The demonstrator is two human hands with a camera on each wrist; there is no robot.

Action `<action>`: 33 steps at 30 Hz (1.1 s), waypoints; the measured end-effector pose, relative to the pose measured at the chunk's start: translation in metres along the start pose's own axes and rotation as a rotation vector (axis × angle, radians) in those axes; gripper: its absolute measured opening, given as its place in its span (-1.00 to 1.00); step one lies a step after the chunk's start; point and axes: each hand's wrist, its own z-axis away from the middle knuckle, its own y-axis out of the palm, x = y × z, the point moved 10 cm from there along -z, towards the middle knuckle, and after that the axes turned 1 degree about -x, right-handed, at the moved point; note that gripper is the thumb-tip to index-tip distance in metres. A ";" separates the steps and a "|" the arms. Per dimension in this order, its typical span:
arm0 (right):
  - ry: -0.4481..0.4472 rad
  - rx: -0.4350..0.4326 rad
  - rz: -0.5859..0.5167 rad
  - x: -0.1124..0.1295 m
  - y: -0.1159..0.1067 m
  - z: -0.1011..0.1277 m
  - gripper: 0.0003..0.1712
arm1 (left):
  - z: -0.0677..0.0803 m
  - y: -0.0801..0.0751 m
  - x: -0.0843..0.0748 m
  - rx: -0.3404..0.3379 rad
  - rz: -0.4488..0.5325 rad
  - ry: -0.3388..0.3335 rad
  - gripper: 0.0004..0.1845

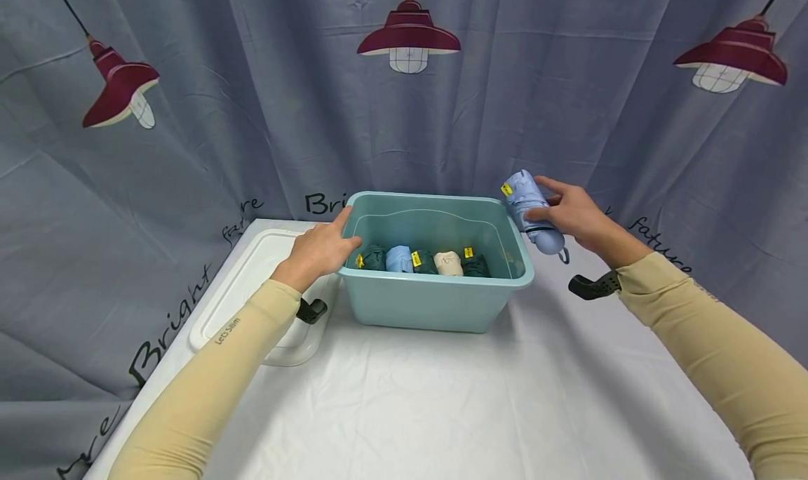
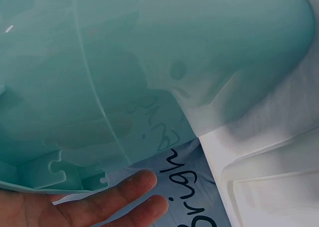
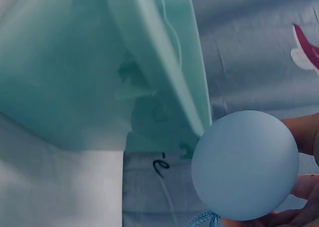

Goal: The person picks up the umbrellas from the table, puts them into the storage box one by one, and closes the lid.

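My right hand (image 1: 573, 215) holds a folded light-blue umbrella (image 1: 529, 206) just off the right rim of a teal plastic bin (image 1: 435, 303). The umbrella tilts, its round handle end toward me, with a wrist loop hanging below and a yellow tag at the far end. In the right wrist view the handle's round end (image 3: 245, 165) hides part of the fingers. At the bin's left rim rests my left hand (image 1: 320, 250), its fingers (image 2: 130, 189) straight along the outside and its thumb over the inner side. Several folded umbrellas, dark green, blue (image 1: 400, 260) and beige (image 1: 449, 263), stand in a row inside.
A white lid (image 1: 252, 283) lies to the left of the bin, partly under my left forearm. The white-covered table (image 1: 429, 403) stretches in front. Behind it hangs a grey-blue curtain (image 1: 284, 115) printed with red lamps and lettering.
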 end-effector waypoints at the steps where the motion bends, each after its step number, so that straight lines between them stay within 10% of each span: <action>1: 0.000 0.002 -0.001 0.002 0.000 0.001 0.04 | 0.000 0.000 0.000 0.002 -0.002 0.001 -0.18; 33: -0.090 0.200 0.135 0.067 0.051 0.005 -0.04 | 0.001 -0.001 -0.001 -0.006 -0.023 0.001 -0.18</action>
